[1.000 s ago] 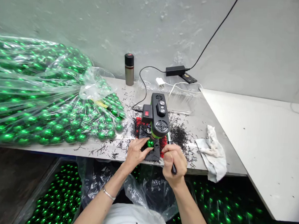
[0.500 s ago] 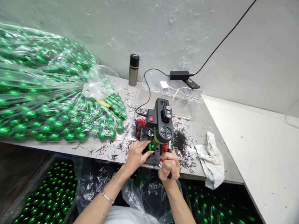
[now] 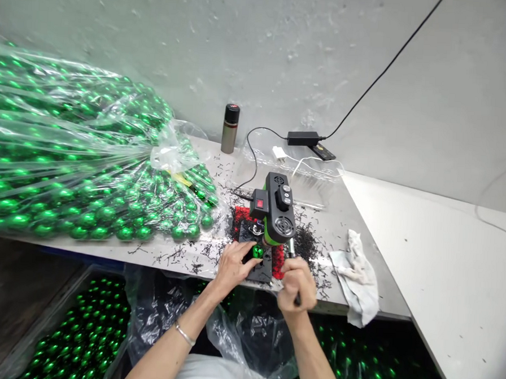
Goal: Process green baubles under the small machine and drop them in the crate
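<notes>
A black and green machine (image 3: 280, 208) with a red switch stands on the grey table (image 3: 173, 256). A shiny green ball (image 3: 257, 251) sits on the machine's black base plate (image 3: 260, 273), under the head. Thumb and fingers of my left hand (image 3: 234, 266) are closed on this ball from the left. My right hand (image 3: 298, 283) is wrapped round the black-gripped lever (image 3: 291, 248) at the machine's right side. Red material (image 3: 278, 262) shows beside the base, among scattered black bits (image 3: 305, 242).
A big clear bag of green balls (image 3: 87, 186) covers the table's left. Behind stand a bottle (image 3: 230, 129), a power adapter (image 3: 303, 138) and a clear plastic tray (image 3: 312, 195). A white cloth (image 3: 356, 280) hangs over the front edge at right. More green balls (image 3: 89, 322) lie below.
My right hand has moved slightly right and down with the lever. My left hand stays at the green ball. The whole view has shifted a little.
</notes>
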### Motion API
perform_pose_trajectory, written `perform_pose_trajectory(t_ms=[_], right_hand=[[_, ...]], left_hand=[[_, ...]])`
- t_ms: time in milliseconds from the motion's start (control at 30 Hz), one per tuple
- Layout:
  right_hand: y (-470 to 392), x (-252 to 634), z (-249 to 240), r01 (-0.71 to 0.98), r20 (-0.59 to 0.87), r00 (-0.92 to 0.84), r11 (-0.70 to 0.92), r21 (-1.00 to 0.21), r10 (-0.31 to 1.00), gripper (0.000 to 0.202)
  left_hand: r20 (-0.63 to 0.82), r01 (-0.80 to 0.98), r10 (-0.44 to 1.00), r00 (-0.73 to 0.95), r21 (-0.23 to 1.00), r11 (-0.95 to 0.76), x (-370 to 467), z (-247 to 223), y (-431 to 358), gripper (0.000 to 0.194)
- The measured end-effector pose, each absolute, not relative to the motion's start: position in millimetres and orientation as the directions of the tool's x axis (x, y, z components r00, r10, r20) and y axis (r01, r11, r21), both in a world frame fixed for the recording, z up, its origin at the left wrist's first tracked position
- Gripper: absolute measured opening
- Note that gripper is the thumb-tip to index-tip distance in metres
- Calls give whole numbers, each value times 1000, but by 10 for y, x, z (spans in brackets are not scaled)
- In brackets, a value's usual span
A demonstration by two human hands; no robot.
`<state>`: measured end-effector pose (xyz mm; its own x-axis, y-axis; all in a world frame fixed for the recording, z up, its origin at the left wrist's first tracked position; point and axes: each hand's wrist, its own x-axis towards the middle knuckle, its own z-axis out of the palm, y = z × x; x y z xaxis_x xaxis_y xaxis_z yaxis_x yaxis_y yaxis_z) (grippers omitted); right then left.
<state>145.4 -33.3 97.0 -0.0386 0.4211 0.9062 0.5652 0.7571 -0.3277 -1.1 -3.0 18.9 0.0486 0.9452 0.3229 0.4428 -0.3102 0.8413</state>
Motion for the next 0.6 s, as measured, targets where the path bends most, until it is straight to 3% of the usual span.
perform_pose_trajectory(t_ms=[100, 167, 233, 333, 467, 533, 600], right_hand=[[-361, 1441, 1380, 526, 790, 60, 654, -544, 610, 29], [-372, 1427, 1555, 503, 756, 75, 630, -591, 650, 30], [-375, 1402, 1605, 496, 755, 97, 626, -601, 648, 30], [-371, 1352, 1519, 498, 785, 141, 642, -583, 603, 30], [-372, 1329, 1395, 500, 815, 147, 669, -550, 561, 29], [-373, 1342, 1374, 499, 822, 122, 681, -536, 557, 28], [-370, 1359, 1364, 494, 826, 97, 694, -524, 555, 27]], left_hand=[[351, 435, 936, 12, 842, -321, -70, 201, -143, 32], [394, 422, 919, 31, 828, -370, -168, 164, -333, 35], [416, 422, 895, 163, 790, -444, -287, 61, -588, 42], [225, 568, 903, 365, 715, -407, -423, -157, -938, 51], [-171, 805, 924, 343, 560, -196, -490, -162, -1052, 59], [-203, 783, 907, 370, 593, -187, -523, 82, -913, 49], [-100, 661, 893, 439, 709, -246, -588, 441, -649, 39]])
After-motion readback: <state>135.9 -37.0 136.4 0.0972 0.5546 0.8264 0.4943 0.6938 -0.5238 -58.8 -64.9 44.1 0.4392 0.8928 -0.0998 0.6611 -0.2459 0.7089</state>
